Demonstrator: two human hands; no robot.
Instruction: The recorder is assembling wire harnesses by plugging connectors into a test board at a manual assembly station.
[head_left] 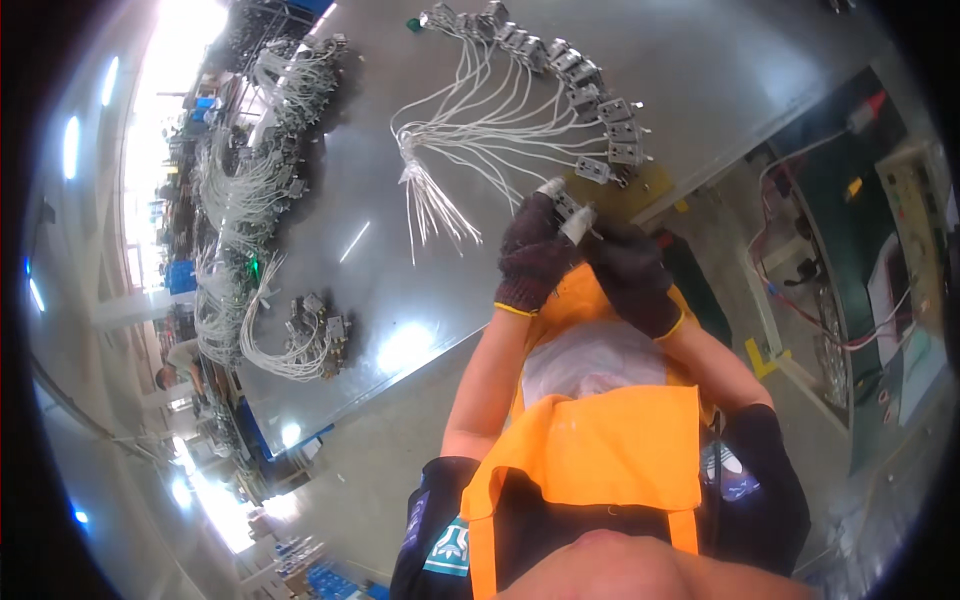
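Note:
Both my hands wear dark knitted gloves with yellow cuffs and meet at the near edge of a grey metal table (pixel 370 190). My left hand (pixel 528 250) is closed on a small metal-cased part (pixel 566 206), gripped near white-covered fingertips. Close beside it on the right is my right hand (pixel 632 268); its fingers are dark and blurred, so their grip cannot be made out. Beyond my hands, a bundle of white cables (pixel 412 150) fans out across the table. Its cables end in several similar metal-cased parts (pixel 622 132), set in a curved row.
Heaps of white cables (pixel 235 190) with metal ends line the table's left side. A smaller cable bunch (pixel 290 360) lies at the near left corner. Rightward stand a green surface (pixel 850 260) with red wires (pixel 765 230) and a beige box (pixel 915 220). Someone (pixel 180 365) is far left.

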